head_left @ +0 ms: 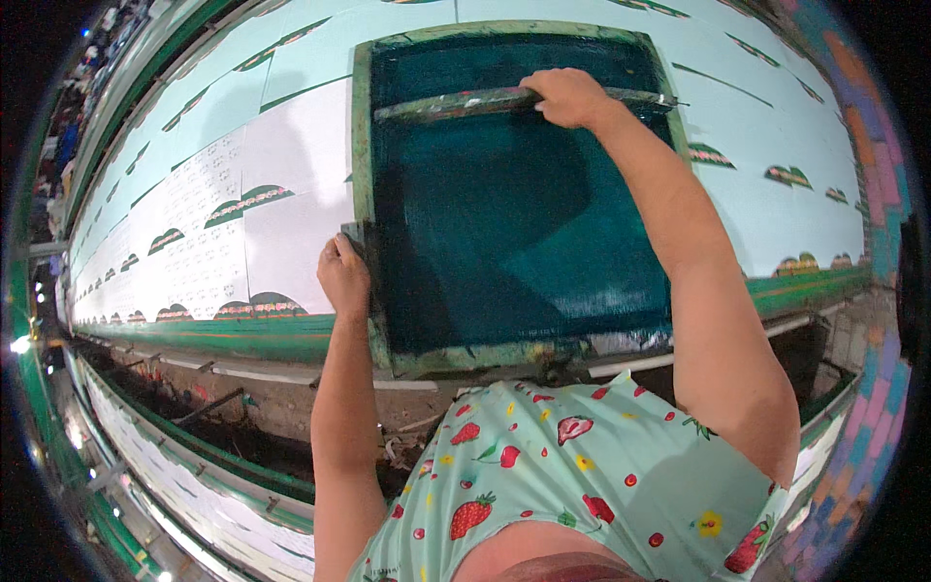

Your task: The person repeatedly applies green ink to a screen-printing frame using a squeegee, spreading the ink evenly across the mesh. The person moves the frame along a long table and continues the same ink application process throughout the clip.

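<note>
squeegee (446, 105) is gripped near mid-bar by right hand (570, 97); screen frame (363, 165) is clasped by left hand (344, 279), apparently for steadiness.

You had no lettering, label, number or sign that could be read; the rows of tiny grey marks (201, 179) on the flat, pale white sheet (296, 136) to your left were too small to make out.

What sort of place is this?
Probably a screen-printing workshop. A framed dark-green screen lies on a long table, the right hand grips a long bar across it, and pale sheets on either side carry repeated dark-green scalloped prints.
</note>
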Demonstrator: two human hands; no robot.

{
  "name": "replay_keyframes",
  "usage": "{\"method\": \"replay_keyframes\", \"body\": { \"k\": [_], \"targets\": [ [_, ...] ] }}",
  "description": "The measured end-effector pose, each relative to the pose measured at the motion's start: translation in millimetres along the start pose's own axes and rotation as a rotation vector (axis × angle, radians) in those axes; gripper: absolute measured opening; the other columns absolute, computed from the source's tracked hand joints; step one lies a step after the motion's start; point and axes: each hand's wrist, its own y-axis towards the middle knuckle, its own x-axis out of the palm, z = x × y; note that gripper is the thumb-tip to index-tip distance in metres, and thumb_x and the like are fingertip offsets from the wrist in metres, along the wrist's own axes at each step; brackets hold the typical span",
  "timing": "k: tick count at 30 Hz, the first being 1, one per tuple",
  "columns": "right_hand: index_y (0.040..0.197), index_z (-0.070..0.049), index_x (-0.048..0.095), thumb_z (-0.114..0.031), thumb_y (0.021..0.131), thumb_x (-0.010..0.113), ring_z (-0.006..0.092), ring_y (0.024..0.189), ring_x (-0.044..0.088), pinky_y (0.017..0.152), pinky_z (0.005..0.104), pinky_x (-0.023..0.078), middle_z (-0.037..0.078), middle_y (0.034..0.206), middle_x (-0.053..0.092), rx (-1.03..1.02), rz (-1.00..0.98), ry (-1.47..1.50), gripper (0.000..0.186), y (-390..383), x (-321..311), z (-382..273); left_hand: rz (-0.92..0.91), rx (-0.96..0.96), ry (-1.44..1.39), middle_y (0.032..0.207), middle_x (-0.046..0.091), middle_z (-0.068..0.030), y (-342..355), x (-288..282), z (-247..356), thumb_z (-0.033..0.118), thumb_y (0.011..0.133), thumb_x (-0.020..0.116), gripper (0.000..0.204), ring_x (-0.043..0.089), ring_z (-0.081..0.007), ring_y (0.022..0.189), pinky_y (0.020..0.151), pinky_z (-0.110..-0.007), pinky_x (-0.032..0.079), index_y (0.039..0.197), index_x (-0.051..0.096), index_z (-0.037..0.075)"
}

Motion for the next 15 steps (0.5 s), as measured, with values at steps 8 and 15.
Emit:
{"method": "replay_keyframes", "body": {
  "k": [8, 15],
  "targets": [
    [0.125, -0.016, 0.074, -0.016, 0.093, 0.074, 0.0419, 0.115, 0.072, 0.096, 0.0572, 0.058, 0.015, 0.119, 0.075, 0.023, -0.037, 0.066, 0.033, -151, 24, -95, -0.071, 0.076, 0.04, 0.106, 0.074, -0.0345, 6, 2, -7, 0.031, 0.113, 0.049, 0.046, 0.069, -0.0565, 0.103, 0.091, -0.061, 0.054, 0.107, 0.076, -0.006],
    [0.125, -0.02, 0.076, -0.013, 0.092, 0.075, 0.0374, 0.113, 0.073, 0.093, 0.0536, 0.059, 0.012, 0.116, 0.075, 0.048, -0.05, 0.085, 0.034, -257, 40, -170, -0.036, 0.119, 0.061, 0.112, 0.076, -0.0333, 2, 1, -7, 0.032, 0.112, 0.048, 0.048, 0.071, -0.0551, 0.105, 0.096, -0.06, 0.054, 0.111, 0.077, -0.006]
  ]
}}
